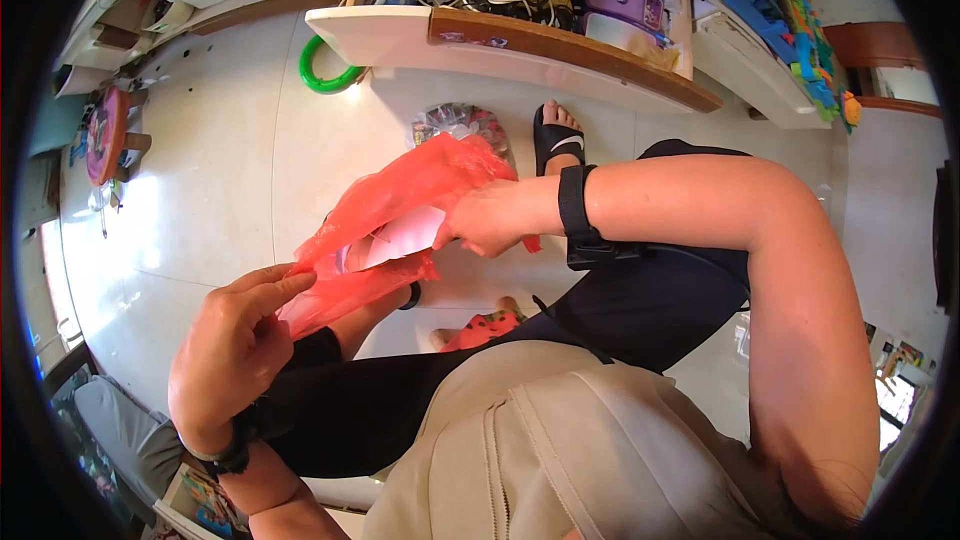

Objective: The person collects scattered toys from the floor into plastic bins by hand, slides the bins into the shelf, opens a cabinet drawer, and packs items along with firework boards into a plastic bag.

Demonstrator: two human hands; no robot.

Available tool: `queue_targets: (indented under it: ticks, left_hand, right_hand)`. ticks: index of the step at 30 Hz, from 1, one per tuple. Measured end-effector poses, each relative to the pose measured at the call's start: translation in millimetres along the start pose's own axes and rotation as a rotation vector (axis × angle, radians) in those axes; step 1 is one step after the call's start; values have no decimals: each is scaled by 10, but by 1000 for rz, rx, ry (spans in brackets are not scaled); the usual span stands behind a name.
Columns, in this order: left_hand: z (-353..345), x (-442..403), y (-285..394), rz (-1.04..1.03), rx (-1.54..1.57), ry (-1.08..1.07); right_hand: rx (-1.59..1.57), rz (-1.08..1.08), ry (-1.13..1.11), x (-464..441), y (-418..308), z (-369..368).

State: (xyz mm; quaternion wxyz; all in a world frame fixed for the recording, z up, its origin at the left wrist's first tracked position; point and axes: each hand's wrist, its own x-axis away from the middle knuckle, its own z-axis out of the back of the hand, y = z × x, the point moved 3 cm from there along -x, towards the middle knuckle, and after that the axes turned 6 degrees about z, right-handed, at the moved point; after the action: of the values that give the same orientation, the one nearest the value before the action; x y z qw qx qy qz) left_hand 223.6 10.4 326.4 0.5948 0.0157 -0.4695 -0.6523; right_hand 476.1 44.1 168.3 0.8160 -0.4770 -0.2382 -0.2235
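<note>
A thin red plastic bag (400, 180) is stretched between my two hands, its mouth spread apart. My left hand (235, 340) pinches the bag's near left edge between thumb and fingers. At the bag's right end my right hand (490, 218) is closed on the red plastic, with its fingertips partly hidden. Inside the bag shows a white sheet-like item (408, 238), close to my right fingers. Behind the bag, a clear plastic bag with mixed contents (460, 122) rests on the floor.
An open drawer (560, 35) full of cables and a purple box (625, 2) juts out ahead. A green ring (328, 68) lies on the floor (220, 150). My sandalled foot (558, 137) is below the drawer. A small round stool (105, 135) stands at the left.
</note>
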Motion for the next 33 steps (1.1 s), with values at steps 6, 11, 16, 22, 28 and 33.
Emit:
queue_targets:
  ticks: [6,11,16,22,28,33]
  left_hand:
    - [12,15,-33,-7,29,11]
    - [45,34,-40,62,85,-33]
    - [57,39,-67,41,64,-10]
    - [47,50,-61,57,47,-30]
    - [42,51,-72,65,33,-41]
    - [32,51,-80,76,41,-42]
  right_hand:
    - [48,117,85,26,-43,-5]
    - [171,215,185,36,-39,-39]
    - [266,239,77,-2,-3,-86]
    - [118,215,228,-38,-25,-54]
    - [-89,125,275,-12,-72,184]
    - [-94,154,332,-45,-31,169]
